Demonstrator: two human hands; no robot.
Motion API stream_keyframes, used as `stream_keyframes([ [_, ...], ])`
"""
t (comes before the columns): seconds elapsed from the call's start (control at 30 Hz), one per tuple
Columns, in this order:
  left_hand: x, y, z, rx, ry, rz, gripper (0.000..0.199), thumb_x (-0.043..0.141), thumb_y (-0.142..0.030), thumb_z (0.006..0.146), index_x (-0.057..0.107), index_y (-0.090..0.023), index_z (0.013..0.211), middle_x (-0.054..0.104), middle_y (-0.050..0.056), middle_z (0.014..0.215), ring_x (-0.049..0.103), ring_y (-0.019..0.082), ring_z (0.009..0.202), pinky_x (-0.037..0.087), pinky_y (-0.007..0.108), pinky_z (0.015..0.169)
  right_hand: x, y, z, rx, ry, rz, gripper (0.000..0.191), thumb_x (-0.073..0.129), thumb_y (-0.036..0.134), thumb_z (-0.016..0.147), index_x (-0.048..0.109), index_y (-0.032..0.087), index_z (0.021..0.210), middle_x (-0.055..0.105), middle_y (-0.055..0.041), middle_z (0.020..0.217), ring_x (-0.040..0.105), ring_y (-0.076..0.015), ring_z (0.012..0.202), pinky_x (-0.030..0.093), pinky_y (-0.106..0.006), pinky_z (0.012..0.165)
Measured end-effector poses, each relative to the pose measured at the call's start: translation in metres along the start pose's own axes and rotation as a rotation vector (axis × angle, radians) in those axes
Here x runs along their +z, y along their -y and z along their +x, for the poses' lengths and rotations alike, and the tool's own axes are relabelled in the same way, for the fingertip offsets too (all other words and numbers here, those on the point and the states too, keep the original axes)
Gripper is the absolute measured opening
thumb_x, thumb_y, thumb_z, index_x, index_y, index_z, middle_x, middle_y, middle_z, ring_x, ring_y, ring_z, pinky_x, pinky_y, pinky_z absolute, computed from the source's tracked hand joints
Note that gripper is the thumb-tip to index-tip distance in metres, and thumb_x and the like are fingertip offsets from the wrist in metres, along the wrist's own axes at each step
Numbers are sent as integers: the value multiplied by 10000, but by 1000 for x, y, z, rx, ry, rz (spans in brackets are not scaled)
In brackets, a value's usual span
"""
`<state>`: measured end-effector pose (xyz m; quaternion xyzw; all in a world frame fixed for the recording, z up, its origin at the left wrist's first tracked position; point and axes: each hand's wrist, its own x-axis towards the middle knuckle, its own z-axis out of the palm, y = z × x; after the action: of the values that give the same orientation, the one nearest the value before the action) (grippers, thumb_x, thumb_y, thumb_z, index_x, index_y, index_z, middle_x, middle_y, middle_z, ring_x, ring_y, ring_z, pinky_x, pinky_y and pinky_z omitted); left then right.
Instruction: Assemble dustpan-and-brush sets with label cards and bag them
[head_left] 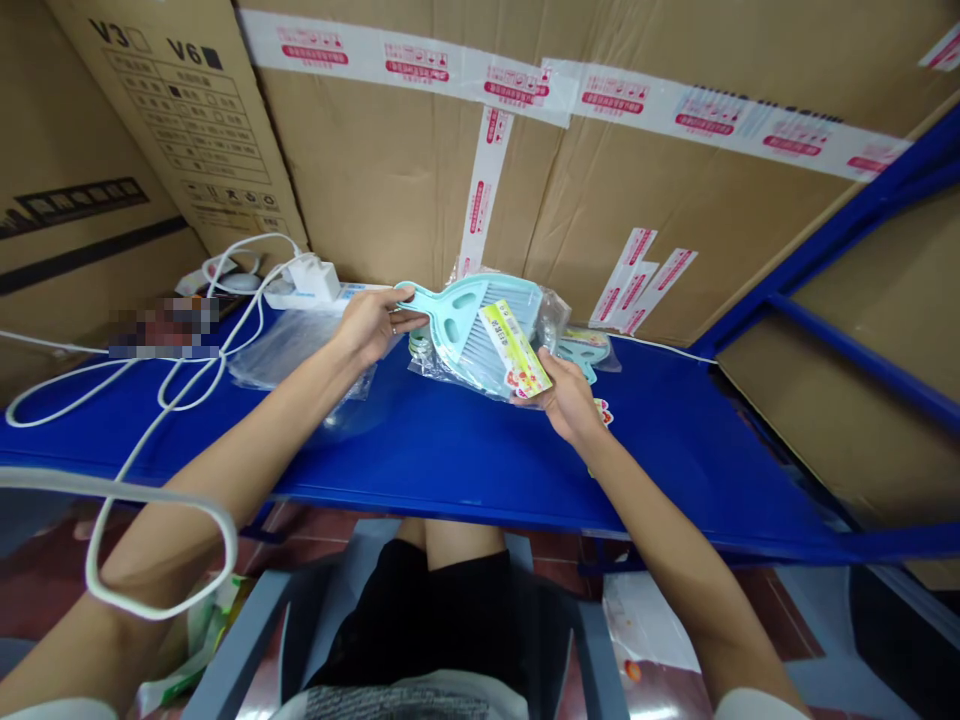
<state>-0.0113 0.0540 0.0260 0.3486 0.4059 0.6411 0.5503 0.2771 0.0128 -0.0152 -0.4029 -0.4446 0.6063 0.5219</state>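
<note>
A light-blue dustpan [469, 325] is held up over the blue table [480, 460], its handle pointing left. My left hand [371, 325] pinches the end of that handle. At the pan's lower right, my right hand [566, 395] grips a yellow-green printed card [516, 348] lying across the pan. Clear plastic wrap shows around the dustpan's edges. Another light-blue item in clear wrap [589, 350] lies behind my right hand, and a small card with a red flower print [603, 411] shows beside my right wrist.
Clear plastic bags [281, 350] lie on the table's left part, by a white power strip with a plug [313, 278]. White cables [187, 375] loop over the left side. Large cardboard boxes [405, 160] rise behind, and a blue metal frame [825, 240] stands at the right.
</note>
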Motion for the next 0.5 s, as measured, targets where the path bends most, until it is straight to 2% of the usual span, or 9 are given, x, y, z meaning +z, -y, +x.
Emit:
stream_keyframes([
  [0.13, -1, -2, 1, -9, 1, -3, 76, 742, -160, 778, 678, -137, 745, 758, 99, 825, 748, 219, 750, 654, 377, 820, 1, 2, 0, -35, -9, 8, 449, 896, 547, 737, 694, 204, 944, 783, -64, 864, 770, -273, 798, 631, -351, 545],
  [0.23, -1, 1, 2, -18, 2, -14, 96, 750, -154, 770, 664, -136, 732, 757, 100, 807, 737, 210, 712, 660, 376, 800, 1, 5, -2, -105, -35, 8, 490, 868, 505, 761, 656, 248, 1121, 774, -29, 889, 749, -220, 749, 586, -294, 552],
  [0.33, -1, 5, 2, -21, 3, -16, 93, 754, -143, 771, 664, -131, 750, 750, 92, 784, 727, 202, 682, 662, 391, 798, 0, 9, -4, -216, -78, -54, 627, 849, 457, 793, 499, 361, 1304, 762, -1, 1079, 713, -164, 718, 549, -265, 562],
  [0.4, -1, 6, 3, -17, 19, -17, 89, 755, -144, 780, 668, -128, 764, 749, 90, 789, 731, 204, 685, 662, 401, 805, -1, 11, -4, -310, -70, -108, 667, 872, 420, 784, 447, 397, 1298, 724, -3, 1200, 702, -153, 754, 548, -264, 586],
  [0.5, -3, 7, 4, -31, 20, -27, 97, 753, -140, 780, 664, -124, 747, 749, 92, 797, 741, 209, 697, 660, 389, 793, -2, 12, -4, -360, 11, -188, 514, 891, 394, 782, 535, 342, 1149, 676, -17, 1225, 676, -155, 816, 554, -276, 638],
])
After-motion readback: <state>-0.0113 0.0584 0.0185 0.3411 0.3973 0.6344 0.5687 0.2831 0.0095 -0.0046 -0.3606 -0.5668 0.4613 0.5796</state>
